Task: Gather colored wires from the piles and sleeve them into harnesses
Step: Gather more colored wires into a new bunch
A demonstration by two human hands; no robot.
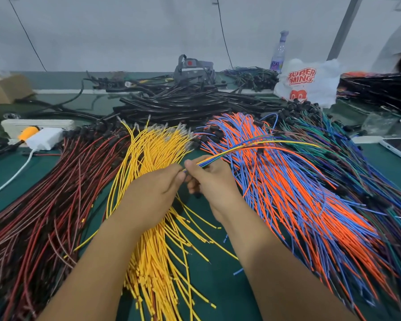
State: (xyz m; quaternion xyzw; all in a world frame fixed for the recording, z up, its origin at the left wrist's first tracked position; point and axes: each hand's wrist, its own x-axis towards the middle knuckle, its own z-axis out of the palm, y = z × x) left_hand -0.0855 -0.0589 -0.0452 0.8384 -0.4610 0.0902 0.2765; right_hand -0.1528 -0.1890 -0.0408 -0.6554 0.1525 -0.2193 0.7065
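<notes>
From the head view, I have a small mixed bundle (241, 148) of wires in hand: yellow, blue, orange and green strands run together from my fingers and arc out over the orange-and-blue pile (294, 181). My right hand (208, 181) pinches the near end of that bundle, and my left hand (153, 193) meets it at the same spot, its fingertips curled onto the wire ends (evening them up, I judge). Both hands hover just left of the orange-and-blue pile, above the yellow pile (155, 163).

So the gathering for this one harness looks about done; the sleeving is not. The black sleeves (171, 105) lie heaped beyond the orange-and-blue pile, at the far side of the tabletop (215, 286), and none is on my bundle yet. Left of the yellow lies the red pile (51, 205); right of the orange-and-blue, the green and dark blue pile (347, 144). All four are thick, so many harnesses remain.
</notes>
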